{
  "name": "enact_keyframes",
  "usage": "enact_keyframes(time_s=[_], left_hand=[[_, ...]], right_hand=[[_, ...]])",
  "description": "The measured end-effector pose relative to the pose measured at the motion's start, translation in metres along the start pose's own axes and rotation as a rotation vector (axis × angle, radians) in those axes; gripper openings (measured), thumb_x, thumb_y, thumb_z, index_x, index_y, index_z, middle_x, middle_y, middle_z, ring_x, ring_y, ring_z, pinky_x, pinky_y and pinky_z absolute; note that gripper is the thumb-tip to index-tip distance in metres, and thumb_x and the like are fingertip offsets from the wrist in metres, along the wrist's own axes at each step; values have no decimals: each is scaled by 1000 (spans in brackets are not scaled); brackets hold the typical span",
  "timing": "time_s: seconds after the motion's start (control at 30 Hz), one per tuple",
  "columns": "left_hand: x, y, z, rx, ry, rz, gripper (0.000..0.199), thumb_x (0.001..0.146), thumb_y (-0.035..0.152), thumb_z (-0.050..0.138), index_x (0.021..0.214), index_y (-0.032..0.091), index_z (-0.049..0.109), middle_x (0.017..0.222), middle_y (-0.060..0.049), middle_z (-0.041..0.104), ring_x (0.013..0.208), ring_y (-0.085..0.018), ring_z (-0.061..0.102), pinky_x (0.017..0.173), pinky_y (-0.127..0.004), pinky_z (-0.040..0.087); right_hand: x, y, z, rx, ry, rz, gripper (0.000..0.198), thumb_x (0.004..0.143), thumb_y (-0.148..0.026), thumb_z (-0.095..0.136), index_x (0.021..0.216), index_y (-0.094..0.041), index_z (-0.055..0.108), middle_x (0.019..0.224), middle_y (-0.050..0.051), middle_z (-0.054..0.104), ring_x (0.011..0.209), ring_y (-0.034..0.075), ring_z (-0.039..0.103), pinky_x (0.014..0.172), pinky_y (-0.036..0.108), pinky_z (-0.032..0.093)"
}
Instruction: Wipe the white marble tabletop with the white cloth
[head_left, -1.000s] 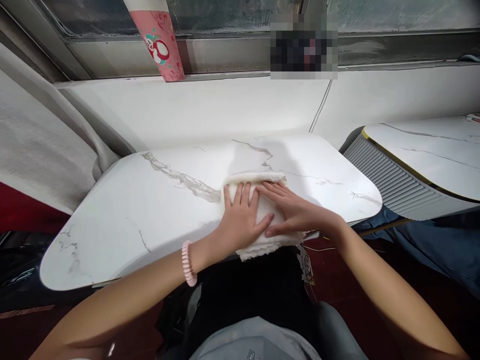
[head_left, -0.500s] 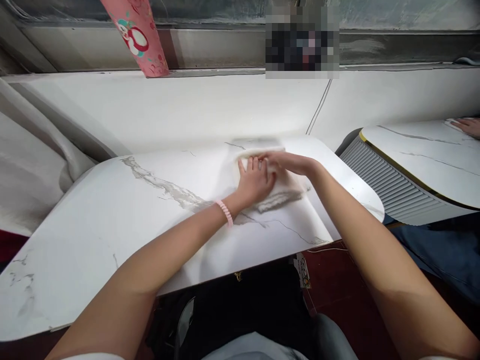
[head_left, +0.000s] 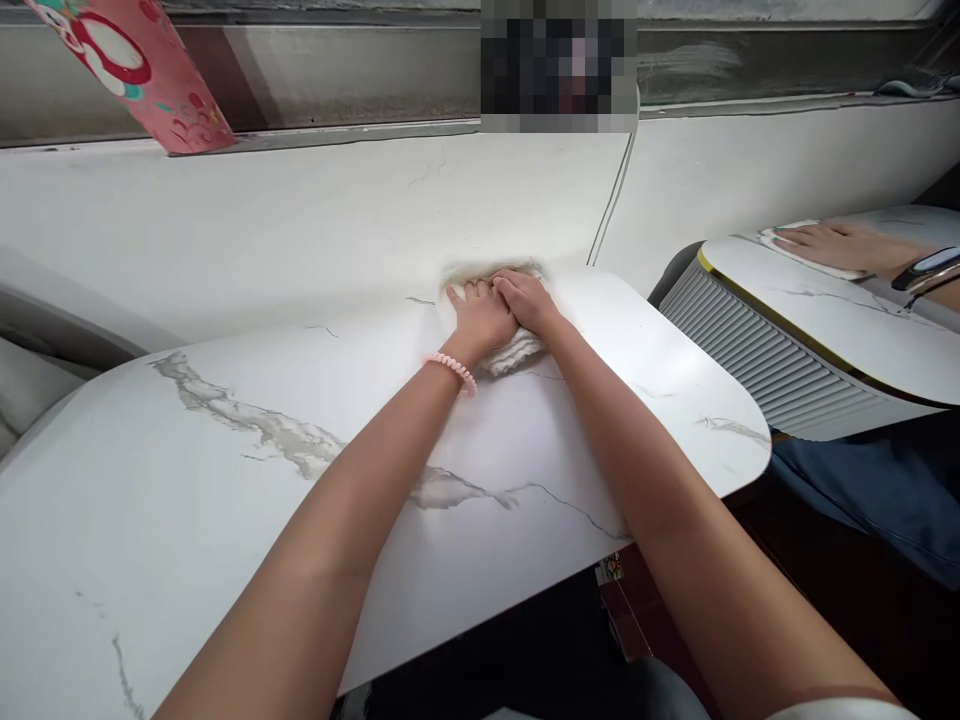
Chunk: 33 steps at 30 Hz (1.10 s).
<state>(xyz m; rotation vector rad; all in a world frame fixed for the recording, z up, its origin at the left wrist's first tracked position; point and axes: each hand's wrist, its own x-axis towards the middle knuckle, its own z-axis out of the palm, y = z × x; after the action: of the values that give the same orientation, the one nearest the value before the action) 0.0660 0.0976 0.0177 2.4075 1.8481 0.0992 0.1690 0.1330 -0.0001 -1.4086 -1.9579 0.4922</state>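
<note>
A white textured cloth (head_left: 517,357) lies bunched on the white marble-patterned tabletop (head_left: 465,540), close to the wall. My left hand (head_left: 486,318) lies flat on the cloth with its fingers spread, a pink coiled band (head_left: 450,370) around its wrist. Against it, my right hand (head_left: 529,298) has its fingers curled and pressed together, bearing on the cloth and overlapping the left fingers. Both hands hide much of the cloth.
A pink printed object (head_left: 176,100) leans on the ledge at upper left. To the right, another person's hand (head_left: 840,247) rests on a white cloth on a second table (head_left: 847,320) with a gold edge. Thin cables (head_left: 611,200) run down the wall.
Both hands and the cloth have moved farther back toward the wall. My right hand has come closer over the left one. The other person's hand has moved farther into view.
</note>
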Motion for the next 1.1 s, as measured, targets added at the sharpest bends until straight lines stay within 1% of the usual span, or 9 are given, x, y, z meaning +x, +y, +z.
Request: enact_keyframes(time_s=[0.1,0.17,0.37,0.5,0.6,0.7,0.83,1.0,1.1], left_hand=[[12,3,9,-2,62,4,64,96,38,22,152,8,23,155,-20,29,146,-37,17,116,-63,5],[18,1,12,-29,90,31,64,97,40,21,152,10,24,155,-18,30,146,-34,18,117,-61,5],[29,-2,13,-56,139,55,60,96,38,23,149,11,32,147,-19,41,142,-33,27,117,-59,7],[28,-1,15,-33,160,61,60,96,36,22,149,9,32,150,-19,37,143,-32,25,118,-59,7],[23,0,15,-37,155,88,61,96,36,23,150,8,30,154,-18,33,145,-32,21,118,-58,6],[13,6,16,-54,144,103,62,96,37,24,150,8,28,156,-17,31,146,-31,20,119,-57,6],[-10,22,18,-43,160,96,62,96,37,25,150,7,29,155,-18,33,146,-32,21,118,-57,7],[-55,51,21,-22,134,100,66,95,41,29,152,8,24,157,-20,28,146,-36,19,117,-61,7],[-84,75,21,-30,107,138,70,94,43,33,152,5,22,158,-22,25,147,-39,15,116,-63,5]], right_hand=[[5,5,-3,8,22,71,34,84,-26,41,106,-17,65,117,7,67,111,26,56,100,41,40],[8,8,-5,-6,28,90,36,84,-26,42,109,-16,65,116,8,67,113,27,55,104,41,38],[13,13,-8,-3,18,79,36,88,-30,40,111,-17,64,114,8,67,112,26,54,104,41,37],[10,11,-9,-31,26,48,33,88,-27,41,110,-16,64,117,8,66,114,26,53,107,42,34],[2,8,-10,-62,34,49,34,88,-27,43,113,-15,62,120,10,65,119,27,51,109,44,31],[-11,6,-13,-82,34,54,36,89,-29,42,116,-14,61,125,11,62,122,27,49,110,44,29],[-37,5,-22,-116,16,31,39,89,-29,42,120,-13,60,129,11,60,124,27,48,111,44,29],[-85,3,-39,-169,-32,-21,46,89,-35,42,128,-13,55,136,12,56,129,28,44,114,45,26],[-120,6,-53,-186,-35,-51,50,89,-39,41,130,-12,54,137,14,54,131,29,43,114,48,25]])
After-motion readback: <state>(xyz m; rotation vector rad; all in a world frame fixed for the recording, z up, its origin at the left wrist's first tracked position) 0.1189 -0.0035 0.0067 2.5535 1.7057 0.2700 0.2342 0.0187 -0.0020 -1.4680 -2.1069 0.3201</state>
